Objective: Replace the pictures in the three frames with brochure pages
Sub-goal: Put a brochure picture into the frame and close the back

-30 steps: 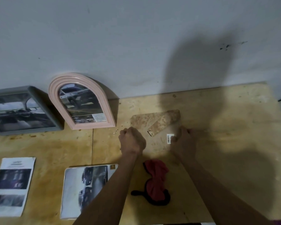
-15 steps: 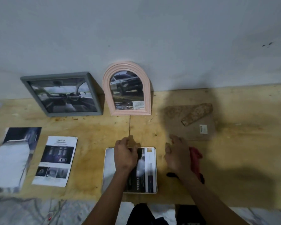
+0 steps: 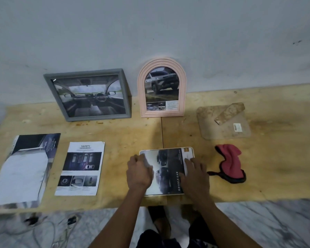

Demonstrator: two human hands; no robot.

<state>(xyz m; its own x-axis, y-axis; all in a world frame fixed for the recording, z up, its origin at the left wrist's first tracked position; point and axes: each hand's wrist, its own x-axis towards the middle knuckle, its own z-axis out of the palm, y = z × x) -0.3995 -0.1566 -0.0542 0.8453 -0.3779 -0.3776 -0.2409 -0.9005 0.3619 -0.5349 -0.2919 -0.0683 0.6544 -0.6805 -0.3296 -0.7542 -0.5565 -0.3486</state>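
Note:
A white-rimmed frame [image 3: 168, 176] lies flat near the table's front edge, with a dark car brochure page reading "DOUBLE CAB" on it. My left hand [image 3: 139, 173] grips its left edge with curled fingers. My right hand [image 3: 194, 178] rests on the page's right side with fingers stretched out. A grey frame [image 3: 126, 93] holding a car-interior picture and a pink arched frame [image 3: 141, 86] holding a pickup picture lean against the wall. A brown backing board [image 3: 209, 126] with its stand lies at the right. Two brochure pages, a "SAFETY" sheet [image 3: 81, 168] and a larger one [image 3: 27, 167], lie at the left.
A red cloth [image 3: 230, 162] lies just right of my right hand. The wooden table [image 3: 276, 158] ends close to my body, with marble floor and cables below. The grey wall stands right behind the two leaning frames.
Both hands left the backing board and came back to the white frame. The left hand shifted to its left edge and the right hand moved onto the page. The view swung left.

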